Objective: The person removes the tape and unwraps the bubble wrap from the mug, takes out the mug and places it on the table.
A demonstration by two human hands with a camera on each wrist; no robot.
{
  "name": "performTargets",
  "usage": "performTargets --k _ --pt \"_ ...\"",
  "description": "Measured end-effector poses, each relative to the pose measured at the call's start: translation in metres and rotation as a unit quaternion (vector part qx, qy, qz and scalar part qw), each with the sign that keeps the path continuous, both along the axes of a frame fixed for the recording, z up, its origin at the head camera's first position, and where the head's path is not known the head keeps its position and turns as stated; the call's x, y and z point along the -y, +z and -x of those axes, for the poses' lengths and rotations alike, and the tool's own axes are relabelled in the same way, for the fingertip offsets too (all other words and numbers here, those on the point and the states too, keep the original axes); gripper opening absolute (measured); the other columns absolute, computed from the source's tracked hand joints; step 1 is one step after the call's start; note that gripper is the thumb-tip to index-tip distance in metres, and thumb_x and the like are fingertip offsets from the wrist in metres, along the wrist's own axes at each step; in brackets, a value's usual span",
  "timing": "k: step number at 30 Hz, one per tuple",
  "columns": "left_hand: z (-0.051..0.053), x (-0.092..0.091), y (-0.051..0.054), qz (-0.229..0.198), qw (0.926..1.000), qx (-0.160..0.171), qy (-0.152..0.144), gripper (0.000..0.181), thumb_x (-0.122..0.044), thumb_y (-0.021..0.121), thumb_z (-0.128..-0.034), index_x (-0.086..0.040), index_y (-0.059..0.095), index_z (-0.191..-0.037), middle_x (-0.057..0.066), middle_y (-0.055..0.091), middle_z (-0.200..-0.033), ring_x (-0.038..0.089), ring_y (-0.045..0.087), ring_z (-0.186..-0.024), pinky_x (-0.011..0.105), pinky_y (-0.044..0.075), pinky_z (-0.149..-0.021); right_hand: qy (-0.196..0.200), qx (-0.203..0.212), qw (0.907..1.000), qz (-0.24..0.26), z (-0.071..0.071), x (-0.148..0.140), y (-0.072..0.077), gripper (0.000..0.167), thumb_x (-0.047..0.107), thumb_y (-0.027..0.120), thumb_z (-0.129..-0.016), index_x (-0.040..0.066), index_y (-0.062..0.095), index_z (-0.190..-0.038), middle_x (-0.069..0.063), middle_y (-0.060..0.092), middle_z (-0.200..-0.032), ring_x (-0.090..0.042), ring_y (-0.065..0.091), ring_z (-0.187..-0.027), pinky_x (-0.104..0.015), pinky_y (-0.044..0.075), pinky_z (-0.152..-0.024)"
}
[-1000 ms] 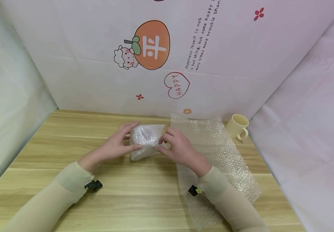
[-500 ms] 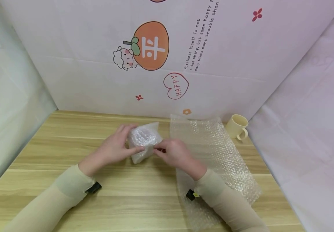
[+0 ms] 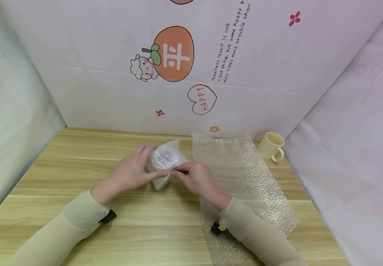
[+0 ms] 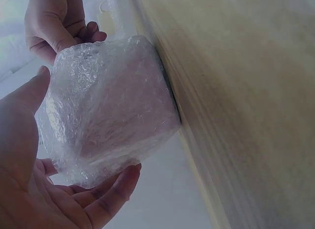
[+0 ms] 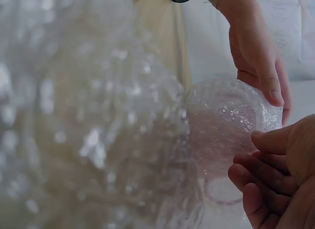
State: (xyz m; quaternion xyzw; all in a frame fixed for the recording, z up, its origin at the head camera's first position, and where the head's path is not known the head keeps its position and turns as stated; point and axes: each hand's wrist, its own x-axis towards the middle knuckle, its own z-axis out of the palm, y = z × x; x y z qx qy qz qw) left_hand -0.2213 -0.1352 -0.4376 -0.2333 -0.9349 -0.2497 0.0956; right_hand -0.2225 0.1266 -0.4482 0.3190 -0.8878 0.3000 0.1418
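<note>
A pinkish mug in bubble wrap (image 3: 165, 159) stands on the table in the head view. Through the wrap its pink side shows in the left wrist view, and a loop handle (image 5: 221, 192) shows in the right wrist view. My left hand (image 3: 132, 170) holds the bundle from the left, its thumb across the near top edge and its fingers round the far side. With thumb and fingertips, my right hand (image 3: 198, 180) pinches the wrap's edge at the near right of the bundle, close to the left thumb.
A large loose sheet of bubble wrap (image 3: 261, 192) lies on the table (image 3: 138, 229) at the right, partly under my right forearm. Behind it a cream mug (image 3: 271, 145) stands in the back right corner. White printed cloth walls (image 3: 111, 99) enclose the table.
The bundle has turned slightly, its near corner swinging toward me. My right hand has moved left and nearer, bringing the wrap's edge in against the bundle. The left thumb has shifted slightly right.
</note>
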Motion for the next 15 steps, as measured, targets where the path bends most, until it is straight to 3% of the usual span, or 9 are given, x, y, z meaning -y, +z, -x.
performTargets --k 15 --pt "-0.0044 -0.0023 0.0039 0.001 1.0000 0.002 0.003 0.101 -0.071 0.080 -0.0931 -0.007 0.045 -0.163 0.017 0.060 -0.136 0.025 0.063 -0.089 0.042 0.060 -0.068 -0.017 0.080 0.9944 0.067 -0.0021 0.0001 -0.0025 0.007 0.012 0.089 -0.096 0.006 0.087 -0.096 -0.005 0.084 -0.094 -0.007 0.073 -0.073 -0.020 0.061 -0.063"
